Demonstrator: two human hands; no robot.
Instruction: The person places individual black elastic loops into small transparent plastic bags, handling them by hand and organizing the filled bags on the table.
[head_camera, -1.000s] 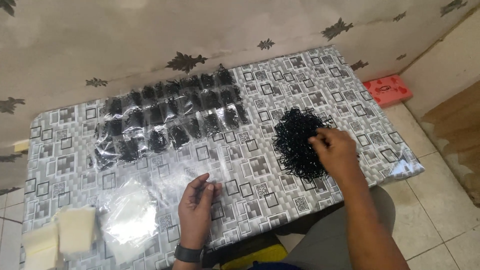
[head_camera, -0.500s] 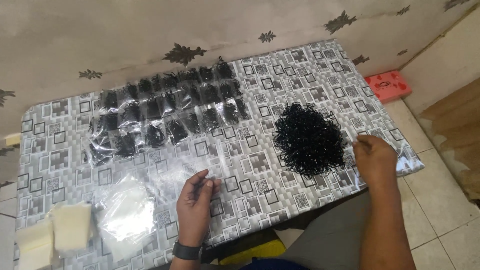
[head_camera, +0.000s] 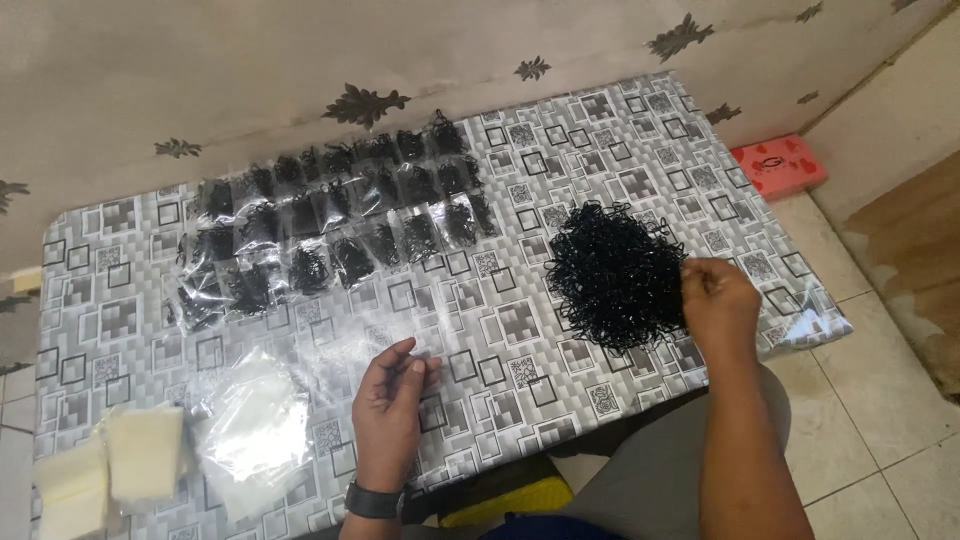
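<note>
A loose pile of small black elastic bands lies on the right half of the table. My right hand is at the pile's right edge, with fingertips pinched on a few bands. My left hand, with a dark watch at the wrist, rests near the table's front edge. Its thumb and fingers hold a small clear plastic bag that is hard to make out against the patterned cloth.
Rows of clear bags filled with black bands lie at the back left. A heap of empty clear bags and two cream stacks sit front left. A red box lies on the tiled floor beside the wall.
My right hand left the pile, drew back to the right, then returned to the pile's right edge. My left hand stayed in place with the clear bag.
</note>
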